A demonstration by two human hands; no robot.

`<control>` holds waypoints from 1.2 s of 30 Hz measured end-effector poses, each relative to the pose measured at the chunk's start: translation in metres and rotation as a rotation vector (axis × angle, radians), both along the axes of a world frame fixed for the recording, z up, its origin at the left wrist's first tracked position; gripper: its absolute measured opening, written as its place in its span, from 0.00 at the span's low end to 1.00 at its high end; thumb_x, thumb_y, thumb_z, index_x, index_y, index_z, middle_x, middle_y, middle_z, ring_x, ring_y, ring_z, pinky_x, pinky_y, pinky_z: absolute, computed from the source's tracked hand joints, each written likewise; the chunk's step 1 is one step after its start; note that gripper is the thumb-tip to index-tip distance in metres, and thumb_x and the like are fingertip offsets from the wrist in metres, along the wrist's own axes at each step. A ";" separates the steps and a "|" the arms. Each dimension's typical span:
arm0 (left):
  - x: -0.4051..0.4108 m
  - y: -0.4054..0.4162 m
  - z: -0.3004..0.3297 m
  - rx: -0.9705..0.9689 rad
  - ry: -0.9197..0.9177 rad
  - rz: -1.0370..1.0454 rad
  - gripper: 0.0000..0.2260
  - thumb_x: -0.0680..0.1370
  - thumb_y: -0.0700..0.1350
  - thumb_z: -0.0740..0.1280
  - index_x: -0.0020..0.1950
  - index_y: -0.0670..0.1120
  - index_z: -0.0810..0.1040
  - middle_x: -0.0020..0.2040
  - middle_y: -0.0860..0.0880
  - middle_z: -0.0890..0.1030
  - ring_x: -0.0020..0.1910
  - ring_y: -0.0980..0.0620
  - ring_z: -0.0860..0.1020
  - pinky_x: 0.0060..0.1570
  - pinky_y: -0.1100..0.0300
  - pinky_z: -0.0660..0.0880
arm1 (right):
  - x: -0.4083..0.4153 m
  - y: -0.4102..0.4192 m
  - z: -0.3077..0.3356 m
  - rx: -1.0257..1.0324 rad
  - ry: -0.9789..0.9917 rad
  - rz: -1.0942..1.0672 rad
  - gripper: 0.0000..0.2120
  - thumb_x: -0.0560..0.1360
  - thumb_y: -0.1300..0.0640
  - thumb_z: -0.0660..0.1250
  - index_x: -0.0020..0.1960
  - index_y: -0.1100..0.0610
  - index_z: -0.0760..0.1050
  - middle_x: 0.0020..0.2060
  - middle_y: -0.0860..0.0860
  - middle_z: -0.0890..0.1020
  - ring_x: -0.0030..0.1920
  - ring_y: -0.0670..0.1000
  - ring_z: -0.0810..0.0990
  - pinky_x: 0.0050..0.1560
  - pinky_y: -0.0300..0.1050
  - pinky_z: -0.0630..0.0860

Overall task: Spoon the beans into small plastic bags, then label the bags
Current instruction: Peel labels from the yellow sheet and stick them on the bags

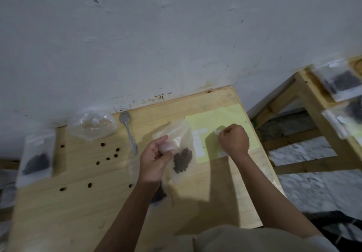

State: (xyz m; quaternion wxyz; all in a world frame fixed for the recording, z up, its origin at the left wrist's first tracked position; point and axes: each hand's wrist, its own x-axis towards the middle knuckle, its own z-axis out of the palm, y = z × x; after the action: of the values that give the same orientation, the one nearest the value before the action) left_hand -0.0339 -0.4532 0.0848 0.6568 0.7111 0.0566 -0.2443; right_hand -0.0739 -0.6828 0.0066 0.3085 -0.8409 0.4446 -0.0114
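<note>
The left hand (156,157) pinches the filled plastic bag (181,153) near the table's (78,202) middle; the right hand (234,139) pinches what looks like a small white label (217,132) over the green sheet (221,118). The bag is light, limp and slippery, best held by its top edge. Loose beans (109,157), a spoon (128,130) and 1 crumpled bag (92,125) lie toward the far edge.

Your left hand (156,158) holds a clear bag (181,153) of dark beans (182,159) at frame center. Your right hand (234,140) pinches a white label (217,132) over the yellow-green sheet (221,118).
</note>
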 end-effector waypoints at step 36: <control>-0.030 0.044 0.045 -0.094 -0.271 0.027 0.11 0.76 0.34 0.67 0.52 0.48 0.80 0.51 0.51 0.84 0.49 0.53 0.82 0.50 0.58 0.77 | -0.020 0.143 0.120 0.435 -0.621 0.170 0.10 0.63 0.56 0.79 0.33 0.56 0.78 0.26 0.48 0.77 0.26 0.43 0.71 0.30 0.34 0.69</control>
State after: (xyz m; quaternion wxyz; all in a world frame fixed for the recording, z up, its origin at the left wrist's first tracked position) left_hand -0.0644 -0.4091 0.1296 0.6941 0.7053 -0.0346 -0.1396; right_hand -0.0937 -0.5399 0.1264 0.5994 -0.7462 0.2506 -0.1452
